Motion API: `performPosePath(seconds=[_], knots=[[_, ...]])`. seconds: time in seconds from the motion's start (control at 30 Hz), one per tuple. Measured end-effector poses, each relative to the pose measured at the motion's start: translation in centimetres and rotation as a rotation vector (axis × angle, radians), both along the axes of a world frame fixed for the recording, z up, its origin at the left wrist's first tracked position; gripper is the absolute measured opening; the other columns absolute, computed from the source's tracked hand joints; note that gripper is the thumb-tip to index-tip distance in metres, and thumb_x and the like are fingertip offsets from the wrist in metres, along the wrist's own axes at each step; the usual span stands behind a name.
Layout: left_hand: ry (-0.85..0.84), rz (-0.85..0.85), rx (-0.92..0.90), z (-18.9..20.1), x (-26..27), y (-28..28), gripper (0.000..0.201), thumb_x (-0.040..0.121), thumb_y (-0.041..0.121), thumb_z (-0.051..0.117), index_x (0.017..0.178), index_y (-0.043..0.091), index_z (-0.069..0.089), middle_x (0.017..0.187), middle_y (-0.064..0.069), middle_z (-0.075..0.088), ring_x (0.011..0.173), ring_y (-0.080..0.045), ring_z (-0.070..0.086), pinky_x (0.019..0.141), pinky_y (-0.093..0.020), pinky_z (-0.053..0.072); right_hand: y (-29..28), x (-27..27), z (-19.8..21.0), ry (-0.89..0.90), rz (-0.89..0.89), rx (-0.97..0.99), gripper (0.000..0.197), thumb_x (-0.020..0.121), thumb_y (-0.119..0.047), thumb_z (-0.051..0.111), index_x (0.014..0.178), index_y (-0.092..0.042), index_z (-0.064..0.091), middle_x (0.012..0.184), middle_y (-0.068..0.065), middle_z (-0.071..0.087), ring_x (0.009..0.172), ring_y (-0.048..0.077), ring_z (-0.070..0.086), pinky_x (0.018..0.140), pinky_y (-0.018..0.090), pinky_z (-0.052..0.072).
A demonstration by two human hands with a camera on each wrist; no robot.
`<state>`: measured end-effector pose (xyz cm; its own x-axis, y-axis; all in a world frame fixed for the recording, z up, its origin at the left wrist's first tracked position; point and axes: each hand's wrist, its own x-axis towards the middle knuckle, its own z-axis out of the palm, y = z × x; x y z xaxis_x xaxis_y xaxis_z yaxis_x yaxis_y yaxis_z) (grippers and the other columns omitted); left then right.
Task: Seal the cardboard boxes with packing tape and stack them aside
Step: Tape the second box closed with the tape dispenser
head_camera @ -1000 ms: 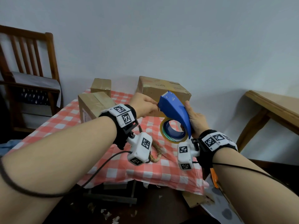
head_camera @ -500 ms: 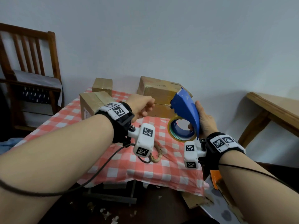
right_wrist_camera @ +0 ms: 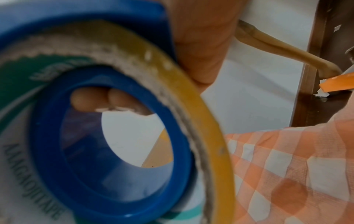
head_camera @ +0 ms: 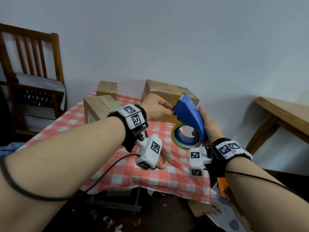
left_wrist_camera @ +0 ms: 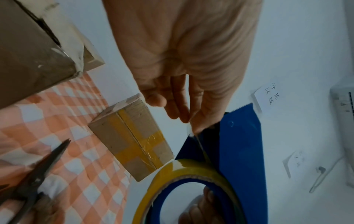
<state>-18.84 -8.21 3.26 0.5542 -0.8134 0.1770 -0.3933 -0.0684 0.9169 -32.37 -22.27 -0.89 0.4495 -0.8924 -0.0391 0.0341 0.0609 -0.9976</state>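
While the right hand (head_camera: 209,129) grips the dispenser (head_camera: 190,114), the left hand (head_camera: 155,108) pinches the tape end (left_wrist_camera: 192,130), which it probably needs to draw out toward a box (head_camera: 98,106) next.

We found three boxes (head_camera: 98,107) on the table (head_camera: 150,178), scissors (left_wrist_camera: 38,178) lying nearer us, a chair (head_camera: 33,81) standing left.

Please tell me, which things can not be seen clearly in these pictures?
- Large box: front hidden by left hand and tape dispenser, head view.
- Scissors: handles cut by frame edge, left wrist view.
- Tape roll print: blurred, right wrist view.
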Motion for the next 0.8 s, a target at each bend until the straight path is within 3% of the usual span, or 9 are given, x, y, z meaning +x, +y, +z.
performPosePath(seconds=[0.07,0.17,0.27,0.4,0.47,0.63,0.8], knots=[[-0.011,0.038,-0.008,-0.08,0.10,-0.12,0.020,0.078,0.002,0.070,0.099,0.004,0.074,0.087,-0.006,0.067,0.081,-0.007,0.054,0.063,-0.017,0.040,-0.01,0.04,-0.06,-0.004,0.003,-0.003,0.059,0.062,-0.061,0.069,0.074,-0.004,0.060,0.041,0.007,0.054,0.032,0.019,0.050,0.039,0.022,0.043],[-0.045,0.090,-0.023,-0.22,0.28,-0.23,0.017,0.077,0.007,0.073,0.093,0.004,0.075,0.088,-0.006,0.069,0.084,-0.009,0.055,0.071,-0.022,0.042,0.00,0.08,-0.08,0.001,0.005,-0.010,0.056,0.069,-0.059,0.068,0.073,-0.004,0.059,0.041,0.007,0.054,0.032,0.019,0.050,0.039,0.022,0.043],[-0.215,0.101,-0.005,-0.27,0.19,-0.25,0.018,0.077,0.017,0.075,0.091,0.007,0.076,0.085,-0.003,0.070,0.079,-0.010,0.059,0.075,-0.025,0.049,-0.01,0.13,-0.07,0.013,0.003,-0.023,0.056,0.070,-0.059,0.068,0.074,-0.004,0.059,0.042,0.007,0.055,0.033,0.018,0.051,0.038,0.022,0.044],[-0.400,0.122,0.080,-0.29,0.15,-0.20,0.019,0.079,0.025,0.072,0.065,0.014,0.068,0.060,0.010,0.055,0.056,-0.004,0.048,0.060,-0.022,0.041,0.10,0.21,0.01,0.032,0.012,-0.041,0.057,0.068,-0.061,0.068,0.074,-0.004,0.060,0.043,0.007,0.057,0.034,0.018,0.053,0.040,0.022,0.044],[-0.352,0.111,0.115,-0.24,0.26,-0.29,0.025,0.081,0.021,0.070,0.058,0.014,0.062,0.056,0.008,0.052,0.053,-0.006,0.045,0.054,-0.022,0.037,0.11,0.22,0.01,0.039,0.005,-0.049,0.056,0.071,-0.059,0.068,0.072,-0.004,0.059,0.043,0.007,0.057,0.034,0.018,0.053,0.040,0.022,0.044],[-0.196,0.105,0.127,-0.11,0.48,-0.57,0.015,0.083,0.017,0.068,0.079,0.004,0.072,0.059,0.005,0.051,0.054,-0.007,0.043,0.050,-0.022,0.035,0.17,0.28,0.02,0.030,0.005,-0.050,0.054,0.073,-0.056,0.069,0.071,-0.003,0.058,0.042,0.007,0.056,0.033,0.018,0.053,0.038,0.021,0.043],[-0.084,0.103,0.152,-0.46,0.63,-0.84,0.017,0.084,0.013,0.063,0.084,-0.003,0.071,0.061,0.000,0.050,0.051,-0.013,0.039,0.051,-0.023,0.034,0.29,0.60,0.10,0.030,0.017,-0.066,0.051,0.075,-0.054,0.069,0.070,-0.004,0.058,0.042,0.007,0.056,0.033,0.018,0.052,0.039,0.021,0.044]])
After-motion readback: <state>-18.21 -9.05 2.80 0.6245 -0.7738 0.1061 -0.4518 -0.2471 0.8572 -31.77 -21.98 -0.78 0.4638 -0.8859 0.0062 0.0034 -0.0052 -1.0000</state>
